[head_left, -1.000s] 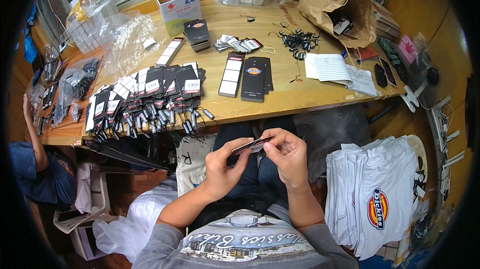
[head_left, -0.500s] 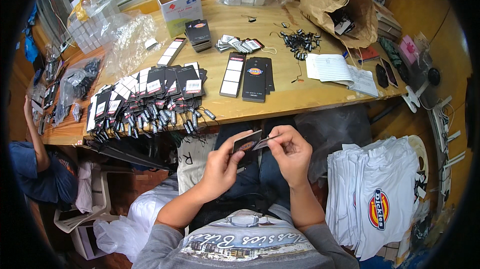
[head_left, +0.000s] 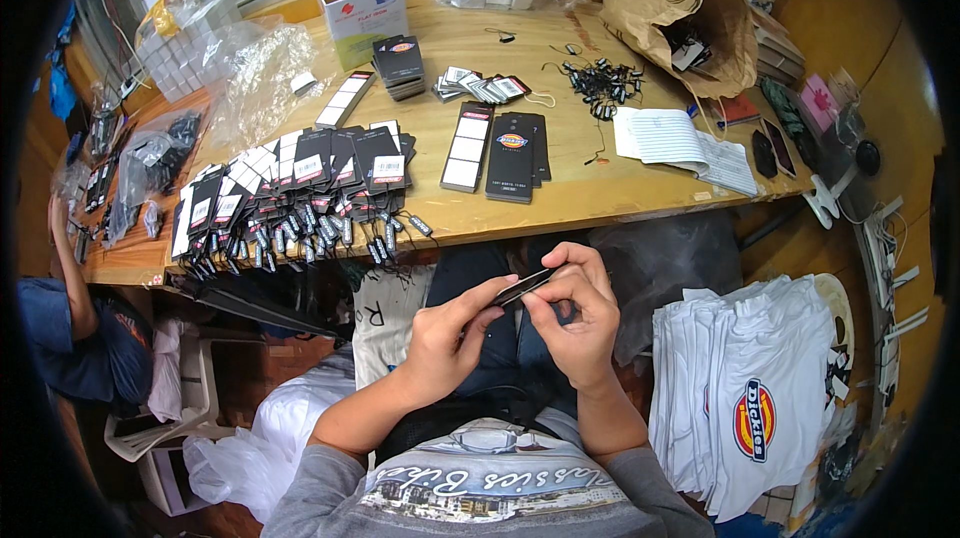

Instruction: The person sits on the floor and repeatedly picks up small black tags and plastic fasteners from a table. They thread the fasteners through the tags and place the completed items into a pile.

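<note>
Over my lap, just in front of the table edge, both hands pinch a thin black hang tag (head_left: 527,285) between them. It is tilted nearly edge-on, so its face hardly shows; whether it is one card or two together I cannot tell. My left hand (head_left: 445,340) grips the near left end between thumb and forefinger. At the other end my right hand (head_left: 580,323) closes its thumb and fingers on the edge. On the table beyond lie a stack of black tags (head_left: 511,160), a stack of white-panelled tags (head_left: 466,148) and a heap of corded tags (head_left: 300,178).
Black cord loops (head_left: 605,83) lie near an open paper bag (head_left: 680,18) and a notebook (head_left: 655,133). A carton (head_left: 362,13) stands behind more stacked tags (head_left: 399,63). Folded white shirts (head_left: 720,388) are piled at my right. Another person (head_left: 85,338) sits far left.
Two cards held apart have come together into one thin, edge-on shape. My right hand has turned and shifted slightly left; my left fingers have moved slightly right.
</note>
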The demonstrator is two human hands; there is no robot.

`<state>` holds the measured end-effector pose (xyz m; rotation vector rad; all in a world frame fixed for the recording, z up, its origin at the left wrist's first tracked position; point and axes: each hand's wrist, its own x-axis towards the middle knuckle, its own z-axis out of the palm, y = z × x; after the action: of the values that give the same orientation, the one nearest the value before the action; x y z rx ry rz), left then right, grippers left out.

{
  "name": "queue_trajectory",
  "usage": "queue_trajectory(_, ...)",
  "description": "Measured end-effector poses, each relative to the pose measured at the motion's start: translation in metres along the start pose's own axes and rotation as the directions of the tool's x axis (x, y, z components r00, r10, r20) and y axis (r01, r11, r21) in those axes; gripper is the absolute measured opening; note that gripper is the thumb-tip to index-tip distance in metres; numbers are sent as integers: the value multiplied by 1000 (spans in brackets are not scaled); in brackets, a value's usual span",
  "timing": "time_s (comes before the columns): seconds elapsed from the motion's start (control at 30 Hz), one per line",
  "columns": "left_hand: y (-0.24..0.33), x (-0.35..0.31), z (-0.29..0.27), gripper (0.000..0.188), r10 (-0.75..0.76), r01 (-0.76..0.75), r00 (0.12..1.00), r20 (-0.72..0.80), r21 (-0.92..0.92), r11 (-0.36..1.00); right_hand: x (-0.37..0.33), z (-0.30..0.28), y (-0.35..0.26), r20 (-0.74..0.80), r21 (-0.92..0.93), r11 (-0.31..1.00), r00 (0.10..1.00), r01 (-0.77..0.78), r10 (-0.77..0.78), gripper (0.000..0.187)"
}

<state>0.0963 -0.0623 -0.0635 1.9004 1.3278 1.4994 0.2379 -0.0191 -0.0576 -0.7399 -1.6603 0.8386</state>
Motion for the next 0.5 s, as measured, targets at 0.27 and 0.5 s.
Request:
queue_trajectory(0.27, -6, -4, 4, 45, 183, -187, 981, 58, 92, 978, -4, 3, 11, 86, 399, 899, 983, -181, 160, 7)
queue_trajectory(0.5, -1, 8, -5, 43, 14, 5, 992, 122, -156, 988, -1, -3, 19, 26, 267, 960, 996, -87, 83, 8)
